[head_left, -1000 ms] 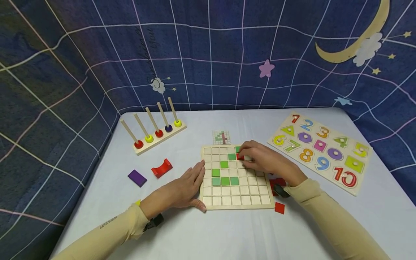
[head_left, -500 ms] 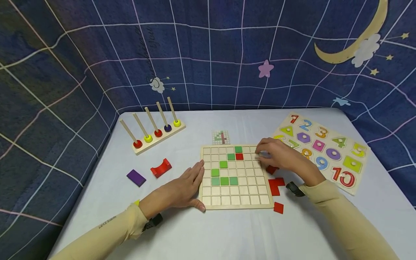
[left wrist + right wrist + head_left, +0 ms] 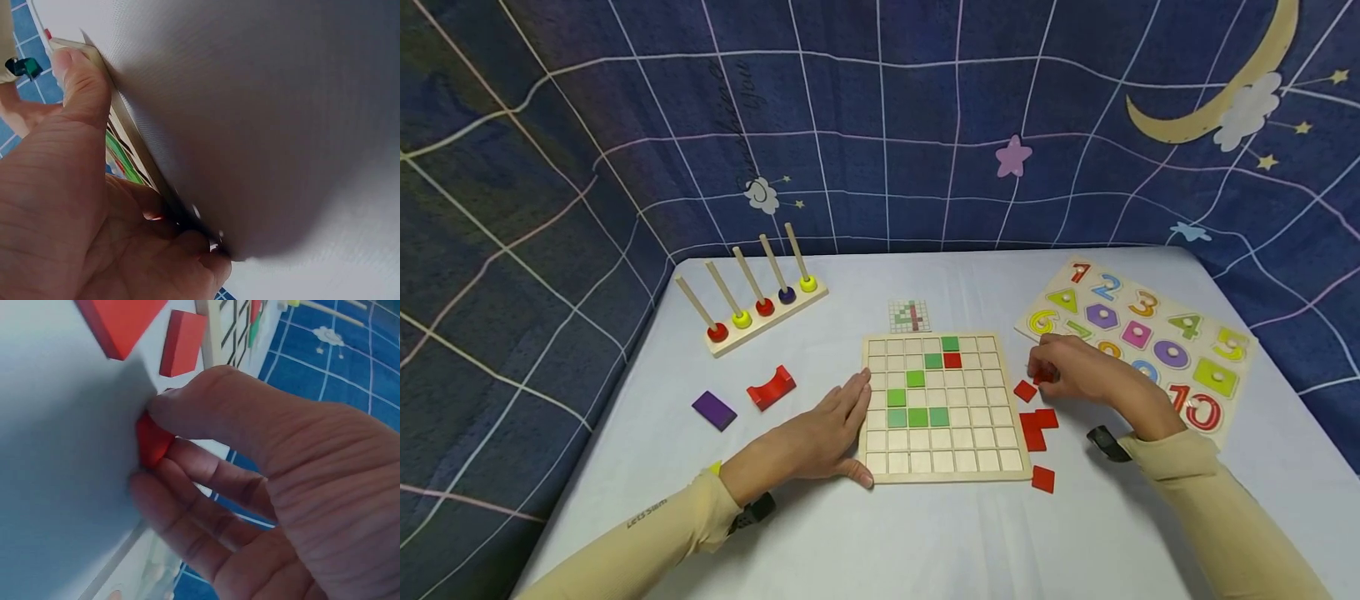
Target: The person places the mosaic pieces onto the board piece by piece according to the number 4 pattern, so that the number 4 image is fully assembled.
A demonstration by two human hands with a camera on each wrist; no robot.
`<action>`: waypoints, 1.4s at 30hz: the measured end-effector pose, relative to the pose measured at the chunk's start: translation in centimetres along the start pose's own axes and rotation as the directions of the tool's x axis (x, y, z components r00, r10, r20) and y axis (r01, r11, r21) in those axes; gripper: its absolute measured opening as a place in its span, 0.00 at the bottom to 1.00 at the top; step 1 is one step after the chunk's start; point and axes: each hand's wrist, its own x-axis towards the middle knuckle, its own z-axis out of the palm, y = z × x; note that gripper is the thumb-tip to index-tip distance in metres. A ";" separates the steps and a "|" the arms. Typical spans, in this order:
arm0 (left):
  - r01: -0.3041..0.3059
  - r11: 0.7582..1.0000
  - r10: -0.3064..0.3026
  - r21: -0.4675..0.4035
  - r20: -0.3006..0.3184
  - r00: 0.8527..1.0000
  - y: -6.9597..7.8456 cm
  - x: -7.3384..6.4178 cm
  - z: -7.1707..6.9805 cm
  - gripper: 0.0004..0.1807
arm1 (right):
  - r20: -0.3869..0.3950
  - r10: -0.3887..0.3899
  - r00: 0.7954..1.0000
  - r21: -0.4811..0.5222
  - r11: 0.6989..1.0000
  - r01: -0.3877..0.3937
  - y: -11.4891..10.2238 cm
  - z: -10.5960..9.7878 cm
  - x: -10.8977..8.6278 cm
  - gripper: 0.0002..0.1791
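A wooden grid board (image 3: 988, 460) lies on the white table; green tiles (image 3: 916, 379) and one red square tile (image 3: 952, 361) sit in its cells. My left hand (image 3: 815, 437) rests against the board's left side, fingers straight along the edge and thumb at the near corner; in the left wrist view the thumb (image 3: 87, 87) touches the board edge (image 3: 140, 144). To the right of the board, my right hand (image 3: 1075, 372) pinches a red tile (image 3: 152, 440) between thumb and fingertips, low over the table. Several loose red tiles (image 3: 1032, 433) lie between that hand and the board.
A small pattern card (image 3: 909, 317) lies behind the board. The number puzzle (image 3: 1150, 408) is partly under my right forearm in view. At left are a peg stand with rings (image 3: 767, 318), a red arch block (image 3: 771, 388) and a purple block (image 3: 714, 411).
My right hand has left the red tile in the board's cell, moved right off the board and taken hold of another red tile. The left hand has stayed in place.
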 end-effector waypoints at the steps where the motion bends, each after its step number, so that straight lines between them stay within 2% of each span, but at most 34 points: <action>1: -0.001 1.000 0.001 0.000 -0.001 1.000 0.0 0.0 0.0 0.72 | -0.003 -0.003 1.000 0.001 1.000 0.003 0.0 0.0 0.0 0.07; 11: -0.015 1.000 0.016 0.024 -0.020 1.000 0.1 -0.1 0.0 0.72 | -0.114 -0.105 0.988 0.034 0.993 0.110 -1.2 -0.3 0.2 0.08; 17: -0.020 1.000 0.020 0.019 -0.025 0.999 0.1 -0.1 0.1 0.72 | -0.082 -0.099 0.992 0.053 0.993 0.103 -2.7 -0.4 1.0 0.05; 22: -0.017 1.000 0.017 0.023 -0.022 1.000 0.0 -0.1 0.2 0.72 | -0.068 -0.159 0.985 0.027 0.987 0.161 -3.9 0.2 2.2 0.04; 28: -0.014 1.000 0.015 0.024 -0.013 1.000 -0.1 0.0 0.1 0.72 | -0.064 -0.254 0.965 -0.023 0.967 0.253 -5.4 0.9 4.2 0.05; 37: -0.017 1.000 0.017 0.000 0.014 1.000 -0.3 0.1 0.1 0.73 | -0.077 -0.390 0.918 -0.097 0.919 0.382 -6.8 2.8 6.7 0.04; 42: -0.003 1.000 0.003 0.002 0.024 1.000 -0.3 0.1 0.0 0.73 | -0.111 -0.377 0.919 -0.104 0.924 0.367 -7.0 3.1 6.6 0.07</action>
